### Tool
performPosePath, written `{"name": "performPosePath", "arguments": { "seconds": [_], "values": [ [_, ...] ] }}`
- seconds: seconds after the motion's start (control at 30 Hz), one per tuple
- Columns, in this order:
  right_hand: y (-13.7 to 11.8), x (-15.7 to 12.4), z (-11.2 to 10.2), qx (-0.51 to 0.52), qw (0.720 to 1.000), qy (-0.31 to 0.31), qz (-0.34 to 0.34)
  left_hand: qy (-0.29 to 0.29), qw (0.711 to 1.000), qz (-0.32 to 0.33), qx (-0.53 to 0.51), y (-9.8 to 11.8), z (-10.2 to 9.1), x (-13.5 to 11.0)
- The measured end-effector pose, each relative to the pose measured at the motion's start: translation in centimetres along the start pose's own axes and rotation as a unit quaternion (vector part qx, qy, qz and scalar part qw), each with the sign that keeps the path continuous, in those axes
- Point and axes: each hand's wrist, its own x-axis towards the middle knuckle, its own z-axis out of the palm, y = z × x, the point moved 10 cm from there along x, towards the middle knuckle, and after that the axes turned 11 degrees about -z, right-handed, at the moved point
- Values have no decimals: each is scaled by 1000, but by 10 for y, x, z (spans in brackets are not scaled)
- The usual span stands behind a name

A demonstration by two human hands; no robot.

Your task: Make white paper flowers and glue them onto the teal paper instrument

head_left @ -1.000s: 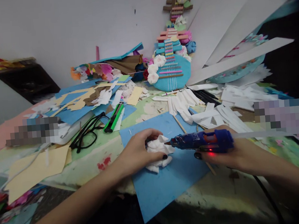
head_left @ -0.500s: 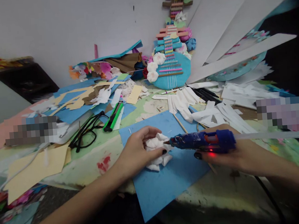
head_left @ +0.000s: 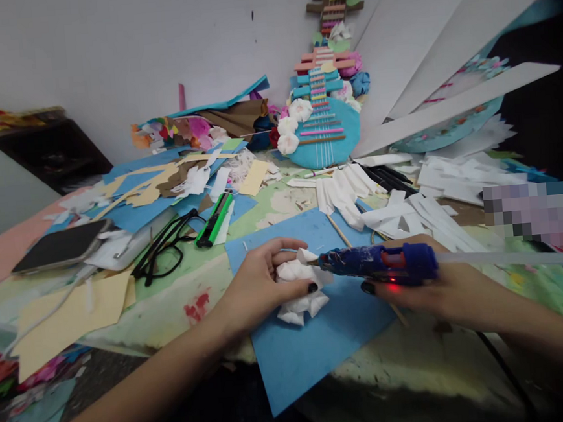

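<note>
My left hand (head_left: 262,284) is closed around a white paper flower (head_left: 298,291) that rests on a blue paper sheet (head_left: 311,339). In my right hand (head_left: 428,287) is a blue hot glue gun (head_left: 380,263), gripped from below, with its red light lit. The gun's nozzle touches the flower's upper right side. A clear glue stick (head_left: 504,260) sticks out of the gun's back toward the right.
Black glasses (head_left: 165,249), a green marker (head_left: 214,221) and a phone (head_left: 57,247) lie to the left. White paper strips (head_left: 398,211) are heaped behind the gun. A blue paper guitar model (head_left: 323,123) leans on the wall. Coloured paper scraps cover the table (head_left: 411,370).
The glue gun's nozzle has shifted slightly up and left onto the flower. My left hand has turned the flower a little.
</note>
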Motion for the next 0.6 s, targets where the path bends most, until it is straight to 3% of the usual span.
{"name": "performPosePath", "arguments": {
  "seconds": [0.2,0.6],
  "values": [
    [11,-4,6,19,998,-18,52,-8,1000,-5,14,-4,2,0],
    [12,-5,5,-21,998,-30,48,-14,1000,1,24,-1,5,0]
  ]
}}
